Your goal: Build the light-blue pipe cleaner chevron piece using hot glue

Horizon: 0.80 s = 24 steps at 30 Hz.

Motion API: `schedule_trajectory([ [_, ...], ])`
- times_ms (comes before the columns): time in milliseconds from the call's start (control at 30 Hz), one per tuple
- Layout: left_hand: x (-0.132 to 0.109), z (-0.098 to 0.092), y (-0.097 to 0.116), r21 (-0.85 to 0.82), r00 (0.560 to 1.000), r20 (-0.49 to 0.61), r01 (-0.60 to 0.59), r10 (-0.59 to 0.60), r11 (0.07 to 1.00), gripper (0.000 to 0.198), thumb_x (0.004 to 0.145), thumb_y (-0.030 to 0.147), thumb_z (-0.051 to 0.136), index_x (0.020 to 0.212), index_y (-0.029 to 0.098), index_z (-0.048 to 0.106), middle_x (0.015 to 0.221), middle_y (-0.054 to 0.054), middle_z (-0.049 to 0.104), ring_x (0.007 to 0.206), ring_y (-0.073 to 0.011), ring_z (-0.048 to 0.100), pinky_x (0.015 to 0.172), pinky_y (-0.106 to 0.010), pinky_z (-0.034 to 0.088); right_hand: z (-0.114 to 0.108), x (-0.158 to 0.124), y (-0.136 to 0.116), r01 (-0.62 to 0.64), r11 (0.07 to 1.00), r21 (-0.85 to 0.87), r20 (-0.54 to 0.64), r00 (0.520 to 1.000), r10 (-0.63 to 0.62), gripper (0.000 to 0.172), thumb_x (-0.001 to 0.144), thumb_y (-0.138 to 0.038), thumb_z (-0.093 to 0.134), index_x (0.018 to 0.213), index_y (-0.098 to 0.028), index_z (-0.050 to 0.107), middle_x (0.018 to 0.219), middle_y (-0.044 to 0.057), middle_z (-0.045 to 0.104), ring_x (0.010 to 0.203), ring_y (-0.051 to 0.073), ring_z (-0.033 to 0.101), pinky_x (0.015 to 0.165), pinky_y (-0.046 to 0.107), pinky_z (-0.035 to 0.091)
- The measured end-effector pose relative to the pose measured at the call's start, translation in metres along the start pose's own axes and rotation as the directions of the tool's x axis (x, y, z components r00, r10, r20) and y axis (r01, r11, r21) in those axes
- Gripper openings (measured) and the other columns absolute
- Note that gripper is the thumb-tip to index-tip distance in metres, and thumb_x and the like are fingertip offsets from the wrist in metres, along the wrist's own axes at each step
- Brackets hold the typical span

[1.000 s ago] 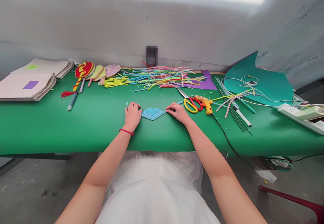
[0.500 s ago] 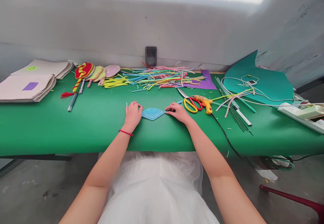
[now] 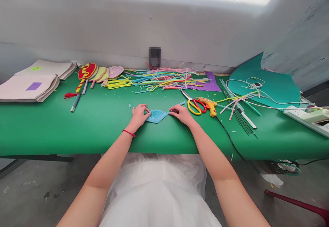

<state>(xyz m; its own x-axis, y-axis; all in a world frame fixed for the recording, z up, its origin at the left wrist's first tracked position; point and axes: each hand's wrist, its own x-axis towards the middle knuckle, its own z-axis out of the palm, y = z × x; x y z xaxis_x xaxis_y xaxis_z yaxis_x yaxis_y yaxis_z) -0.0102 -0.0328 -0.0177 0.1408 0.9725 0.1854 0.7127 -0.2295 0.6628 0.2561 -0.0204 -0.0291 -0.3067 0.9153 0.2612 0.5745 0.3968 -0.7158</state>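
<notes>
A flat light-blue piece (image 3: pixel 157 116), made of strips laid in a diamond pattern, lies on the green table (image 3: pixel 102 124) near its front edge. My left hand (image 3: pixel 139 115), with a red cord at the wrist, rests with curled fingers pinching the piece's left corner. My right hand (image 3: pixel 181 113) pinches its right corner, where a blue strip (image 3: pixel 182 103) sticks out. A short blue offcut (image 3: pixel 130 105) lies just left of my left hand.
Yellow-and-red scissors (image 3: pixel 193 103) and a yellow glue gun (image 3: pixel 208 104) lie right of my right hand. A heap of coloured strips (image 3: pixel 164 78) lies behind. Finished fan shapes (image 3: pixel 99 73), paper stacks (image 3: pixel 28 86), teal sheet (image 3: pixel 269 85), power strip (image 3: pixel 307 119).
My left hand has slid right onto the blue piece's left corner, uncovering the short offcut. The piece has shifted slightly. My right hand has hardly moved.
</notes>
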Motion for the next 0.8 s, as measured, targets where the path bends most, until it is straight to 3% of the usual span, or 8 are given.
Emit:
schedule_trajectory([
  [133, 0.0, -0.003, 0.004, -0.09, 1.0, -0.019, 0.008, -0.01, 0.996, 0.003, 0.08, 0.023, 0.058, 0.079, 0.021, 0.056, 0.106, -0.006, 0.064, 0.106, -0.0224, 0.057, 0.112, -0.057, 0.013, -0.001, 0.0, -0.003, -0.112, 0.99, 0.091, -0.054, 0.992, 0.117, 0.03, 0.079, -0.051, 0.062, 0.079, -0.021, 0.063, 0.075, 0.001, 0.065, 0.068, 0.016, 0.055, 0.067, 0.03, 0.045],
  [267, 0.001, -0.005, 0.004, -0.215, 0.999, -0.009, 0.048, -0.051, 0.976, 0.003, 0.08, 0.023, 0.056, 0.08, 0.022, 0.055, 0.088, -0.003, 0.066, 0.09, -0.0202, 0.061, 0.103, -0.047, 0.034, -0.002, 0.002, -0.006, -0.196, 0.945, 0.263, -0.066, 0.973, 0.221, 0.036, 0.078, -0.056, 0.061, 0.08, -0.02, 0.062, 0.078, 0.003, 0.068, 0.069, 0.016, 0.061, 0.069, 0.031, 0.049],
  [333, 0.002, -0.005, 0.003, -0.258, 0.998, -0.022, 0.049, -0.057, 0.965, 0.004, 0.079, 0.025, 0.056, 0.081, 0.021, 0.055, 0.089, -0.004, 0.065, 0.09, -0.0202, 0.061, 0.092, -0.04, 0.042, -0.002, 0.003, -0.007, -0.243, 0.89, 0.385, -0.057, 0.957, 0.285, 0.039, 0.075, -0.059, 0.063, 0.082, -0.02, 0.061, 0.082, 0.005, 0.07, 0.068, 0.015, 0.062, 0.064, 0.03, 0.051],
  [467, 0.003, -0.006, -0.001, -0.332, 0.997, -0.059, 0.036, -0.059, 0.942, 0.01, 0.079, 0.03, 0.056, 0.081, 0.021, 0.055, 0.089, -0.003, 0.064, 0.09, -0.0191, 0.06, 0.078, -0.032, 0.045, -0.003, 0.004, -0.013, -0.347, 0.75, 0.563, 0.047, 0.92, 0.39, 0.044, 0.072, -0.061, 0.066, 0.081, -0.018, 0.062, 0.09, 0.01, 0.07, 0.069, 0.014, 0.064, 0.052, 0.024, 0.051],
  [567, 0.003, -0.006, -0.001, -0.388, 0.998, -0.055, 0.01, -0.034, 0.921, 0.013, 0.078, 0.033, 0.057, 0.081, 0.021, 0.055, 0.088, -0.003, 0.064, 0.088, -0.0185, 0.06, 0.076, -0.03, 0.045, -0.002, 0.002, -0.019, -0.392, 0.688, 0.611, 0.136, 0.908, 0.396, 0.046, 0.071, -0.059, 0.069, 0.087, -0.017, 0.066, 0.094, 0.011, 0.071, 0.07, 0.013, 0.063, 0.049, 0.02, 0.051],
  [667, 0.001, -0.006, 0.004, -0.406, 0.999, -0.017, -0.037, 0.033, 0.913, 0.014, 0.078, 0.034, 0.057, 0.082, 0.021, 0.055, 0.089, -0.003, 0.064, 0.089, -0.0187, 0.06, 0.078, -0.031, 0.045, -0.001, 0.001, -0.023, -0.369, 0.674, 0.64, 0.151, 0.92, 0.36, 0.046, 0.068, -0.057, 0.072, 0.091, -0.017, 0.069, 0.098, 0.01, 0.069, 0.069, 0.012, 0.061, 0.045, 0.018, 0.048],
  [800, -0.002, -0.005, 0.011, -0.374, 0.997, 0.017, -0.064, 0.076, 0.925, 0.014, 0.079, 0.034, 0.058, 0.082, 0.021, 0.056, 0.089, -0.003, 0.065, 0.09, -0.0193, 0.061, 0.082, -0.032, 0.046, -0.001, 0.0, -0.024, -0.325, 0.691, 0.646, 0.156, 0.942, 0.297, 0.04, 0.064, -0.053, 0.077, 0.079, -0.017, 0.07, 0.085, 0.006, 0.068, 0.067, 0.012, 0.06, 0.045, 0.019, 0.047],
])
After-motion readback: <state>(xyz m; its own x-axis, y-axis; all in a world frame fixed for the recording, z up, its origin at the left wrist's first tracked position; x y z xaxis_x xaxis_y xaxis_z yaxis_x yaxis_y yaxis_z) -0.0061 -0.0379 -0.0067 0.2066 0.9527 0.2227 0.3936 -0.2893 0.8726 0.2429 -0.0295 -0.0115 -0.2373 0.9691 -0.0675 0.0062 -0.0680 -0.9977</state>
